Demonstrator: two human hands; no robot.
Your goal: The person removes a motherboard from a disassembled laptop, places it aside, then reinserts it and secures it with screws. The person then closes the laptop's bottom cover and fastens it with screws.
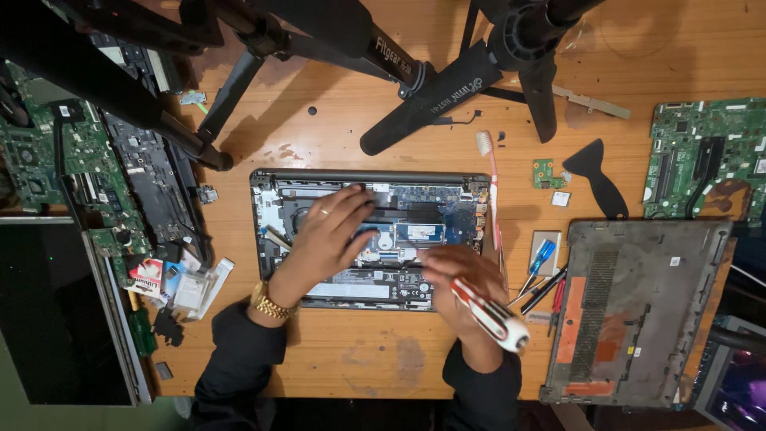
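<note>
While the opened laptop (371,238) lies flat at the centre of the wooden table (351,128), its long axis running 9 to 3 o'clock and its hinge edge toward 12, both hands work over its bare insides. Left hand (327,235) comes in from 7 o'clock, fingers spread wide and laid flat on the boards and metal shields near the fan, holding nothing; a ring and a gold watch (271,303) show on it. Right hand (459,283) sits at the laptop's 5 o'clock corner, closed around a screwdriver (488,314) with a red-and-white striped handle; its long axis runs from 10 to 4 o'clock, the butt end toward 4, the tip hidden under the fingers. At 3 o'clock of the laptop, just beside its edge, a toothbrush (491,187) lies lengthwise from 12 to 6, bristles at 12. Farther toward 3 rests the removed bottom cover (638,311), a dull grey rectangular shell with orange patches, with small drivers (542,275) between it and the laptop. Green circuit boards (702,152) lie at 2 o'clock, and black tripod legs (447,96) stand at 12.
</note>
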